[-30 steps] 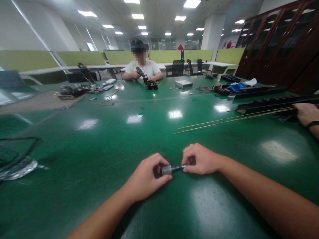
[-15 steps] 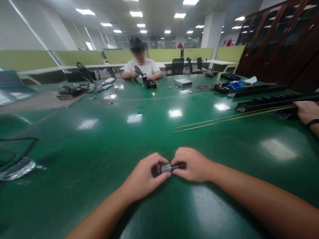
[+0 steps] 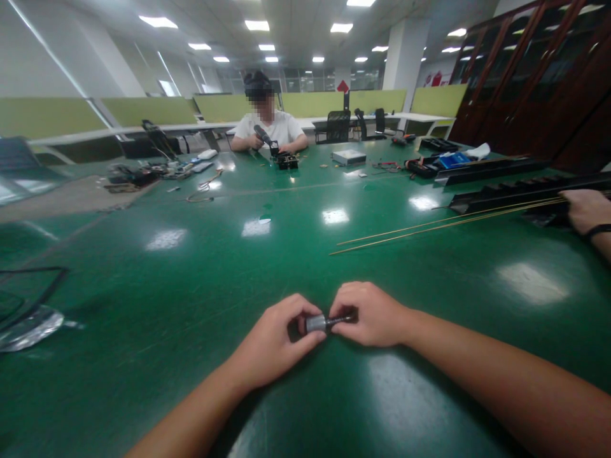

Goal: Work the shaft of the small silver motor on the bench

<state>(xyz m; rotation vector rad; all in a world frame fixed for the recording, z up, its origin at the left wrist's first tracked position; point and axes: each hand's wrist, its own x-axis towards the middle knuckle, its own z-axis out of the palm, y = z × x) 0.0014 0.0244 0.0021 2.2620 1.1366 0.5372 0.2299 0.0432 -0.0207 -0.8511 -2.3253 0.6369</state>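
Between my two hands, low over the green table [image 3: 191, 280], lies a small silver metal cylinder [image 3: 316, 323] with a thin dark shaft [image 3: 333, 322] pointing right. My left hand [image 3: 281, 337] curls around the cylinder, thumb and forefinger closed on its sides; its left end is partly hidden in the palm. My right hand [image 3: 365, 315] pinches the shaft between thumb and fingers, which cover much of it. The fingertips of both hands are close together, with a narrow gap between them.
Two long thin brass-coloured rods [image 3: 405, 236] reach in from another person's hand [image 3: 589, 210] at the right. Black metal rails [image 3: 496, 197] lie behind them. Across the table a person [image 3: 270, 127] holds a power tool [image 3: 266, 138]. A black cable [image 3: 35, 299] lies at the left.
My hands hold the same grip on the cylinder and shaft. Slightly more of the dark shaft shows between my fingertips. The whole view has shifted a little.
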